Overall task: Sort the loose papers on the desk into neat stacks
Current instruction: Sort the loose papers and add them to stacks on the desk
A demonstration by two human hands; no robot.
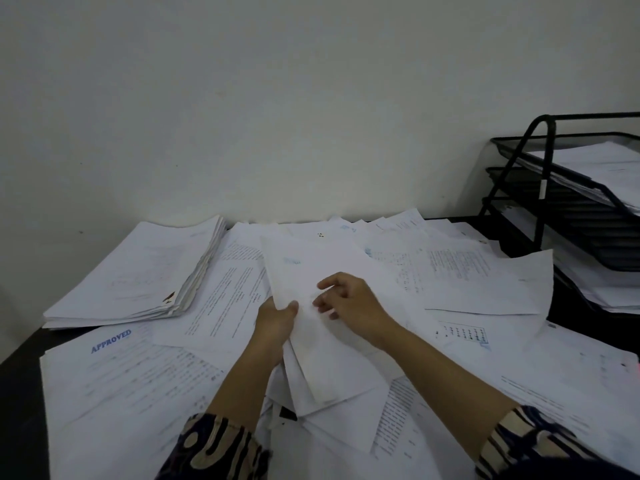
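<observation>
Left hand (pixel 275 318) grip pinches the bundle of sheets (pixel 311 306) at desk (pixel 20 375) centre; right hand (pixel 349 299) rests loose-fingered on top. We should square edges, then add to the stack (pixel 138 271) at 10 o'clock.

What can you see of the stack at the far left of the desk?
The stack is a thick pile of white sheets, faintly printed, lying flat at the desk's far left by the wall. Its right edges are ragged, not squared, with a dark mark near the front corner. It overlaps loose papers beside it. Neither hand touches it.
</observation>
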